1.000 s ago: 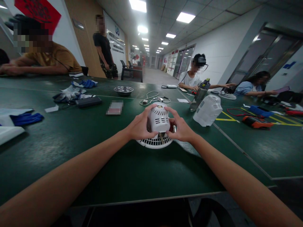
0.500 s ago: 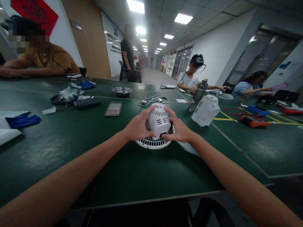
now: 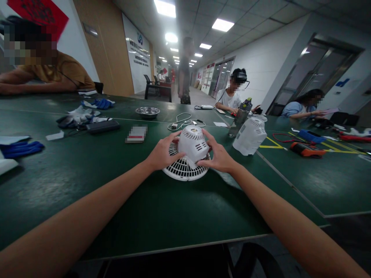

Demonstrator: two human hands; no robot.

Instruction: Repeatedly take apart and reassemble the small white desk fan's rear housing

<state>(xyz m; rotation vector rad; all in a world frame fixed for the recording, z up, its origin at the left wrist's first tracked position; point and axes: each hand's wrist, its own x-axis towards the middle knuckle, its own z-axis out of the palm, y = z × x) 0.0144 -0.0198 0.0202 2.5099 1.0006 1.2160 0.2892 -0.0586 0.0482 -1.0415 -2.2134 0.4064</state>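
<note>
Between my two hands is a white plastic fan motor cover [image 3: 191,143] with vent slots, sitting over a round white fan grille [image 3: 185,173] that lies on the green table. My left hand [image 3: 163,153] grips the cover from its left side, fingers curled behind it and thumb at the front. On the other side my right hand [image 3: 219,156] holds the cover with its thumb low at the front and fingers higher up. What lies beneath the cover is hidden.
Right of my hands stand a white plastic housing [image 3: 249,136] and a bottle [image 3: 240,117]. Behind them lie a white cable [image 3: 184,121] and a metal bowl [image 3: 147,112]. An orange multimeter [image 3: 307,150] is at right, blue gloves [image 3: 27,148] at left. Other people sit around the table [image 3: 162,216].
The cover has turned and tilted slightly between my hands, and more of the grille shows at the front left. In the background, a standing person has moved right.
</note>
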